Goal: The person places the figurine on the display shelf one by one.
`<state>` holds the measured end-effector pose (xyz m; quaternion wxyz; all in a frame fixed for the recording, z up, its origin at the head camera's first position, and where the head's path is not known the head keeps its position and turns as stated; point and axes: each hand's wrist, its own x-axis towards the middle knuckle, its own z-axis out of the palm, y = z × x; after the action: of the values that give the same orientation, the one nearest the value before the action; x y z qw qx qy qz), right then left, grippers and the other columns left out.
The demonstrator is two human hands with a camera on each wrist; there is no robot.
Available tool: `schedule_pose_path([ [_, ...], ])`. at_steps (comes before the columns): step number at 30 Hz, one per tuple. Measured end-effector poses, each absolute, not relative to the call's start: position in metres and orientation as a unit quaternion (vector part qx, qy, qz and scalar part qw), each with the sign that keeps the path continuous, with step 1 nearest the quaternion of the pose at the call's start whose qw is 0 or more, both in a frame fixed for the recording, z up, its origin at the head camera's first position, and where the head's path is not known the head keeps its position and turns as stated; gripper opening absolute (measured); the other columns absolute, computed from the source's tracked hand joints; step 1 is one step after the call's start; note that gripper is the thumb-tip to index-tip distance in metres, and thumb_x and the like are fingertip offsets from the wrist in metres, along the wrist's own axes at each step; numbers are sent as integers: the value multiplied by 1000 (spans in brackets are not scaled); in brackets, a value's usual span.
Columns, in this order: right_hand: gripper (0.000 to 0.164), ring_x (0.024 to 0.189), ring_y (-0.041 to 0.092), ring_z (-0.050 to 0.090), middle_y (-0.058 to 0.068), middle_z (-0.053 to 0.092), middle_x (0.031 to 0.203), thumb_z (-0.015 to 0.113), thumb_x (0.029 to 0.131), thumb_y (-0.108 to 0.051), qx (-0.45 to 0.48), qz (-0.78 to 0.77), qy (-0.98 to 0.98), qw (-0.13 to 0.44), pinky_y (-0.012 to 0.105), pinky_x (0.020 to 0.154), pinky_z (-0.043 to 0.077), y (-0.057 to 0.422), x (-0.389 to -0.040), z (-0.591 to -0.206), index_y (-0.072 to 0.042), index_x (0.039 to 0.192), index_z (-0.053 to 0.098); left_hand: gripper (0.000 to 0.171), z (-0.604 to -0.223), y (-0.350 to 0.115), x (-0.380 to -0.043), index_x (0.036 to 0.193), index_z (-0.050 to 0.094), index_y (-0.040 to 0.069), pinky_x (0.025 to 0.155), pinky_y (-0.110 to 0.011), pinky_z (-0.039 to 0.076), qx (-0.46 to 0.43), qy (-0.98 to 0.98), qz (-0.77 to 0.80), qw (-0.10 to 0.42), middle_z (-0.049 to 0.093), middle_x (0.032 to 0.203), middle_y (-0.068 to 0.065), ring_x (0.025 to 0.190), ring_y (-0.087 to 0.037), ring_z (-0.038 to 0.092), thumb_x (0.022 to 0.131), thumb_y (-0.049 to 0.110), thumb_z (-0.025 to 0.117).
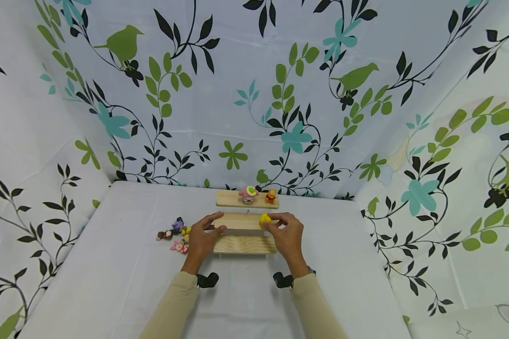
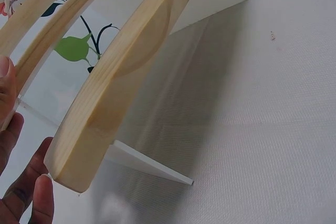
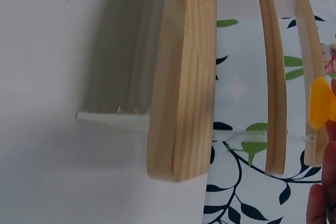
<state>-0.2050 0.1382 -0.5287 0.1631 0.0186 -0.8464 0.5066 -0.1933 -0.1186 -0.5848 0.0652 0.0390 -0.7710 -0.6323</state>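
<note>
A three-tier wooden display stand with white supports stands on the table. My left hand grips the left end of its middle board, thumb at the front edge. At that board's right end, my right hand pinches a small yellow figurine between thumb and fingers. In the head view the figurine overlaps the middle board. On the top board sit a pink figurine with a green and white top and a Winnie-the-Pooh figurine. The bottom board is bare.
Several small figurines lie left of the stand, among them a purple one, a brown one and a pink one. White cloth covers the table. A leaf-patterned curtain hangs behind and at the sides.
</note>
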Motion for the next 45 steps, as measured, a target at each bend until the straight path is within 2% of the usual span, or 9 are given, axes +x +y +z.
schedule_pose_path([
  [6, 22, 87, 18, 61, -2, 76, 100, 91, 86, -18, 19, 505, -849, 153, 28, 78, 51, 128, -206, -529, -17, 106, 85, 44, -586, -118, -195, 136, 74, 27, 99, -45, 54, 39, -773, -629, 73, 68, 147, 2, 118, -29, 68, 93, 30, 84],
  [15, 20, 85, 17, 61, -1, 77, 101, 92, 85, -18, 28, 517, -843, 143, 22, 72, 53, 116, -208, -529, -16, 103, 85, 44, -584, -117, -194, 135, 74, 25, 101, -49, 52, 42, -770, -633, 73, 68, 147, 0, 119, -31, 68, 93, 25, 84],
  [26, 20, 84, 17, 59, -3, 78, 98, 93, 84, -19, 16, 512, -849, 134, 23, 71, 51, 99, -209, -532, -17, 102, 86, 45, -582, -117, -192, 134, 75, 27, 99, -47, 52, 45, -770, -632, 73, 70, 145, 1, 117, -30, 69, 91, 32, 85],
  [33, 22, 82, 14, 59, -6, 80, 96, 94, 83, -23, 19, 478, -867, 137, 26, 74, 50, 93, -210, -535, -18, 103, 86, 42, -582, -116, -193, 134, 75, 28, 98, -47, 53, 54, -774, -627, 71, 70, 145, 2, 119, -31, 68, 93, 25, 84],
  [37, 24, 81, 14, 58, -6, 81, 96, 94, 82, -24, 23, 459, -877, 139, 29, 77, 45, 92, -211, -537, -17, 104, 86, 42, -584, -116, -195, 134, 75, 30, 97, -46, 53, 60, -779, -620, 71, 70, 145, 2, 120, -32, 68, 94, 22, 83],
  [41, 25, 82, 15, 57, -6, 81, 97, 94, 83, -26, 34, 442, -884, 150, 32, 81, 41, 92, -211, -538, -18, 105, 86, 42, -584, -116, -195, 134, 75, 30, 97, -46, 53, 59, -779, -620, 72, 70, 145, 2, 119, -32, 68, 93, 23, 84],
  [45, 28, 85, 15, 58, -6, 82, 100, 94, 82, -28, 35, 433, -888, 152, 34, 83, 43, 91, -211, -540, -19, 107, 86, 41, -584, -116, -194, 133, 75, 30, 97, -46, 53, 56, -777, -623, 71, 70, 144, 3, 118, -30, 69, 93, 25, 84],
])
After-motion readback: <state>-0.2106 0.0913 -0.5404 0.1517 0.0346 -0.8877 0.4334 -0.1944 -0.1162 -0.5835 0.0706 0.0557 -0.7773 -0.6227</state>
